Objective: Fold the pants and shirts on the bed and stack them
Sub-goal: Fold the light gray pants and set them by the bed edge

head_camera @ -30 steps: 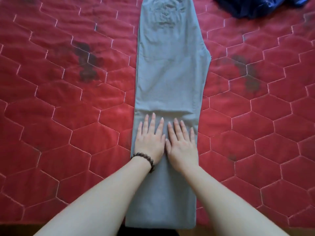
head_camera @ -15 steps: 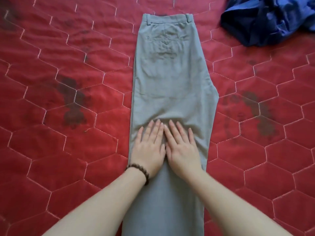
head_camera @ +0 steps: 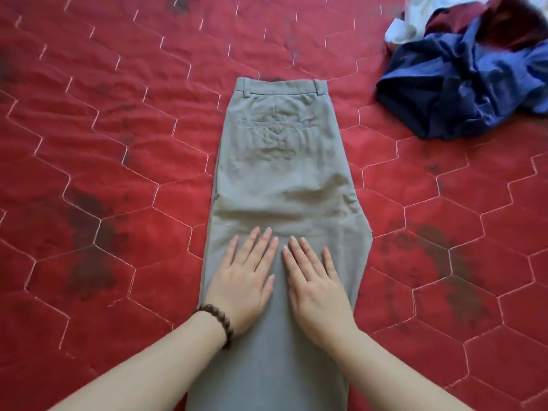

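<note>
Here the left hand [head_camera: 243, 280], with a dark bead bracelet [head_camera: 218, 320] at its wrist, lies flat with straight, spread fingers on the grey pants [head_camera: 281, 173], which stretch lengthwise down the middle of the red quilted bed [head_camera: 89, 173], waistband farthest away. Just beside it the right hand [head_camera: 318, 289] presses the same cloth, fingers equally straight. Far right, well apart, sits a crumpled heap of blue, white and maroon clothes [head_camera: 462, 84].

Home bedroom. Bed [head_camera: 89, 173] under a red quilted cover with hexagon stitching; grey pants [head_camera: 281, 173] laid flat, clothes heap [head_camera: 462, 93] at far right corner.
</note>
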A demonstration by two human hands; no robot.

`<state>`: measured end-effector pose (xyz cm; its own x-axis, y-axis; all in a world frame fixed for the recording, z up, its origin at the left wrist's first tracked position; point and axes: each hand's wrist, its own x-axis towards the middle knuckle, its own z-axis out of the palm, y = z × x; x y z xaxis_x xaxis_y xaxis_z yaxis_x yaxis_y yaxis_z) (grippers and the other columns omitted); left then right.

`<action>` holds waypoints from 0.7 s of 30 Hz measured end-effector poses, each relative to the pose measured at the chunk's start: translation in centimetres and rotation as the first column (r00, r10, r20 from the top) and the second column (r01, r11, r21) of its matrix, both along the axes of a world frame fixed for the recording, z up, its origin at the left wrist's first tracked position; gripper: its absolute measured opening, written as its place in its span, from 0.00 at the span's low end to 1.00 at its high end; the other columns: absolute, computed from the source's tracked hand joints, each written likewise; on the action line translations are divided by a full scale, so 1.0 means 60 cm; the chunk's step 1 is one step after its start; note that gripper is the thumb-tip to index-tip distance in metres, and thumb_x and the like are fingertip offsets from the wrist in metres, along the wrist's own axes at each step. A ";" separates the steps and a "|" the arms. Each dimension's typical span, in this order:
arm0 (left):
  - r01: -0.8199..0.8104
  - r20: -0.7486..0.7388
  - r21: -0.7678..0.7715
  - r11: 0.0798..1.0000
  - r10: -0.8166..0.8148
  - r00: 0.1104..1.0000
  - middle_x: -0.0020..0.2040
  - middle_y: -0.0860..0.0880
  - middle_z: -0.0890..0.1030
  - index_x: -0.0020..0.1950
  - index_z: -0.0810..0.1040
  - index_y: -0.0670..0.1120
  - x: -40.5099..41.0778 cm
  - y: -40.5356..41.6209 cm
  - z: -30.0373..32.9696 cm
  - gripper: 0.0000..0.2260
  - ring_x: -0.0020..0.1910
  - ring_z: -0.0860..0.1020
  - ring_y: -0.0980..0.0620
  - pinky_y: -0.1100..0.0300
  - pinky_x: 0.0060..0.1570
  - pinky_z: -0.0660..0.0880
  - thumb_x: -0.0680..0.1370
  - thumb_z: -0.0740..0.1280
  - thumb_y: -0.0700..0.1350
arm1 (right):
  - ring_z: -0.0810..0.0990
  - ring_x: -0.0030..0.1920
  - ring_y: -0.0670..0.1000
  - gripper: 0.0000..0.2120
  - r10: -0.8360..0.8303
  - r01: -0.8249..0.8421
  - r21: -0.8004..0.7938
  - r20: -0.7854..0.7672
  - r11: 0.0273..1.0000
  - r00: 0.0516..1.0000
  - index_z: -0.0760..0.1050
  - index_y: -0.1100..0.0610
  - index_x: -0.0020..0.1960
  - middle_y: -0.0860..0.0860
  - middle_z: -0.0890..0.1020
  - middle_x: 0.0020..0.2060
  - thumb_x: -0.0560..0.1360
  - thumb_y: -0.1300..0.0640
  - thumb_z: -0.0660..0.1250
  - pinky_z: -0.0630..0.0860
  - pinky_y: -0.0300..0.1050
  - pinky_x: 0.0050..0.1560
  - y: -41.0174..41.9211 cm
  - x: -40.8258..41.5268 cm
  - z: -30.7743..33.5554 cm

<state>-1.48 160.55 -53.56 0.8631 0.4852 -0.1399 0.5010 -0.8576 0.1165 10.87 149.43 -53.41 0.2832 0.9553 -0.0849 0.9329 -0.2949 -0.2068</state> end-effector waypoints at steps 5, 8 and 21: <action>-0.022 -0.080 0.071 0.997 0.028 0.996 0.80 0.51 0.48 0.79 0.47 0.50 0.102 0.175 -0.016 0.29 0.78 0.46 0.50 0.47 0.75 0.42 0.81 0.46 0.59 | 0.50 0.78 0.51 0.26 -0.026 0.029 -0.094 0.041 0.995 0.999 0.54 0.45 0.78 0.48 0.54 0.78 0.81 0.43 0.49 0.42 0.59 0.75 0.168 0.094 -0.018; -0.026 -0.126 0.131 0.991 0.043 0.991 0.80 0.53 0.43 0.78 0.41 0.57 0.149 0.280 -0.017 0.30 0.78 0.42 0.50 0.46 0.75 0.42 0.79 0.45 0.64 | 0.43 0.78 0.48 0.28 -0.011 0.044 -0.184 0.175 0.982 0.984 0.45 0.42 0.78 0.45 0.46 0.79 0.80 0.37 0.41 0.35 0.59 0.74 0.250 0.192 -0.019; -0.311 0.065 0.048 0.949 0.308 0.949 0.79 0.42 0.43 0.79 0.40 0.55 0.173 0.293 -0.038 0.34 0.78 0.41 0.47 0.45 0.75 0.44 0.75 0.46 0.64 | 0.52 0.78 0.50 0.27 0.328 -0.329 -0.006 -0.028 0.944 0.944 0.54 0.56 0.78 0.51 0.54 0.78 0.80 0.55 0.55 0.43 0.53 0.77 0.307 0.194 -0.017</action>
